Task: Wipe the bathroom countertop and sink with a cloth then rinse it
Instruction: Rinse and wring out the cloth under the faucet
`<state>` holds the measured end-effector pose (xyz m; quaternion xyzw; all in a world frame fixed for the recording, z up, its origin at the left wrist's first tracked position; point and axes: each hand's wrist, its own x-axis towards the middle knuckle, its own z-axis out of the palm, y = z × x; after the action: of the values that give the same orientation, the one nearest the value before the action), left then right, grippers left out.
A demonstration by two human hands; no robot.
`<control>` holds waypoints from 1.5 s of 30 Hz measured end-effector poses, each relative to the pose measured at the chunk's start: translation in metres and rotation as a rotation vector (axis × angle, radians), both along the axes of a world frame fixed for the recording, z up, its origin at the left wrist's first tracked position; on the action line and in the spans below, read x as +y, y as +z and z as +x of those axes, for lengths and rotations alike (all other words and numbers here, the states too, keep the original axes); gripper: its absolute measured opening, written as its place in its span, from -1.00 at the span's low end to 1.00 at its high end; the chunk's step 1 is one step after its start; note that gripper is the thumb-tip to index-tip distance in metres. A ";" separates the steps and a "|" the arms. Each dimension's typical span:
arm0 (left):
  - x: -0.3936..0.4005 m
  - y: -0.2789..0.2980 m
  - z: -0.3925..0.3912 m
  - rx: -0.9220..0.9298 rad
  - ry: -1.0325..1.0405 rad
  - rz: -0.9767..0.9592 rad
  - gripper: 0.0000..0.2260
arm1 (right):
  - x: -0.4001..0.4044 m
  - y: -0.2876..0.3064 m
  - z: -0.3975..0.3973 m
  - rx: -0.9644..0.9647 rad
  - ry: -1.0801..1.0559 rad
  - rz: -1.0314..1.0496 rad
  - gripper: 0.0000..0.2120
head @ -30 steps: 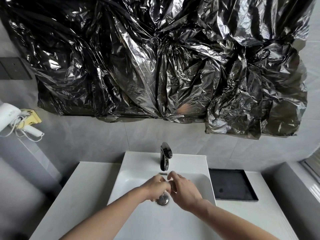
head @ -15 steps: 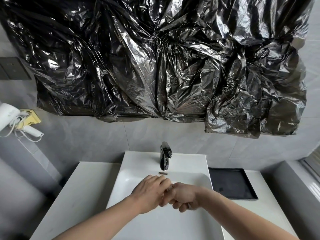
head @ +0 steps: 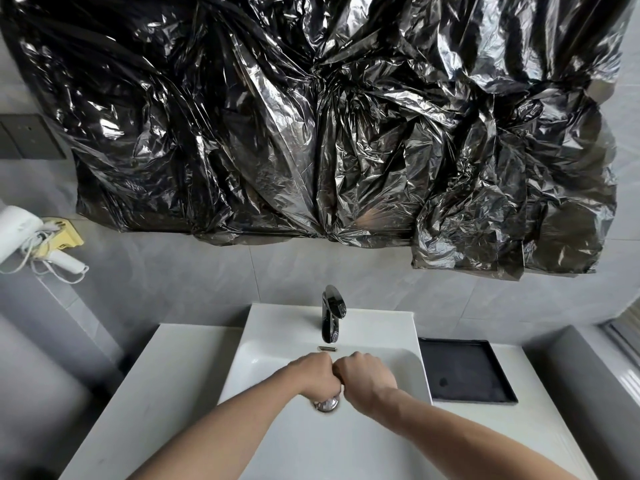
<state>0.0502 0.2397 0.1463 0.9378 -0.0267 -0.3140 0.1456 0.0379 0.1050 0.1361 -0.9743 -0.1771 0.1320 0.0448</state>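
A white sink (head: 263,365) is set into a white countertop (head: 156,386), with a black faucet (head: 331,313) at its back. No water shows at the spout. My left hand (head: 317,374) and my right hand (head: 367,379) are both curled into fists over the basin, knuckles touching, just above the metal drain (head: 325,404). No cloth is visible in either hand or anywhere on the counter; the fingers' undersides are hidden.
A black tray (head: 464,372) lies on the counter right of the sink. Crumpled black plastic sheeting (head: 311,116) covers the wall above. A white hair dryer (head: 20,230) with its cord hangs at the left wall. A grey ledge runs along the right.
My hands were rubbing together over the drain, left fingers laid over the right fist. Now both are curled into fists side by side, a little nearer the faucet.
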 end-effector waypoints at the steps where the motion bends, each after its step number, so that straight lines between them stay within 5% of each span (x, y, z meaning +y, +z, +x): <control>1: 0.000 -0.001 0.001 0.063 0.041 -0.065 -0.88 | -0.001 -0.002 0.003 -0.037 0.033 -0.022 -0.72; 4: -0.001 0.001 -0.003 0.190 0.136 -0.201 -0.74 | -0.005 -0.005 0.008 -0.081 0.102 -0.020 -0.79; 9: 0.002 0.007 -0.009 0.223 0.210 -0.314 -0.85 | -0.005 -0.005 0.007 -0.156 0.148 0.019 -0.89; 15: 0.015 0.019 -0.019 -0.150 0.106 -0.285 -0.87 | -0.002 -0.005 0.002 -0.084 -0.070 0.383 -0.78; 17: 0.027 0.018 -0.022 -0.297 0.155 -0.340 -0.76 | -0.005 -0.001 0.003 -0.037 -0.120 0.468 -0.91; 19: 0.039 0.013 -0.026 -0.545 0.076 -0.299 -0.71 | -0.011 0.008 0.005 0.105 -0.196 0.566 -0.80; 22: 0.050 0.006 -0.038 -0.915 -0.268 -0.260 -0.62 | -0.017 0.025 0.003 0.578 -0.381 0.767 -0.75; 25: 0.057 -0.008 -0.045 -0.907 -0.568 -0.161 -0.42 | -0.021 0.037 0.001 1.027 -0.405 0.880 -0.77; 29: 0.056 -0.019 -0.041 -0.880 -0.567 -0.150 -0.47 | -0.007 0.036 -0.007 1.246 -0.282 0.826 -0.77; 32: 0.055 -0.019 -0.032 -0.860 -0.540 -0.116 -0.72 | 0.003 0.033 -0.015 1.093 -0.315 0.748 -0.75; 35: 0.048 -0.009 -0.024 -0.722 -0.513 0.043 -0.85 | 0.009 0.029 -0.019 0.723 -0.286 0.548 -0.90; 37: 0.039 0.000 -0.020 -0.601 -0.504 0.183 -0.93 | 0.012 0.020 -0.020 0.436 -0.150 0.368 -0.81; 45: 0.016 0.012 -0.010 -0.413 -0.425 0.341 -0.92 | -0.002 0.000 -0.011 -0.042 0.163 0.077 -0.80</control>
<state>0.0407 0.2555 0.1581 0.9659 -0.1977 -0.1409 -0.0904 0.0271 0.1027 0.1366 -0.9567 -0.2618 0.1078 0.0675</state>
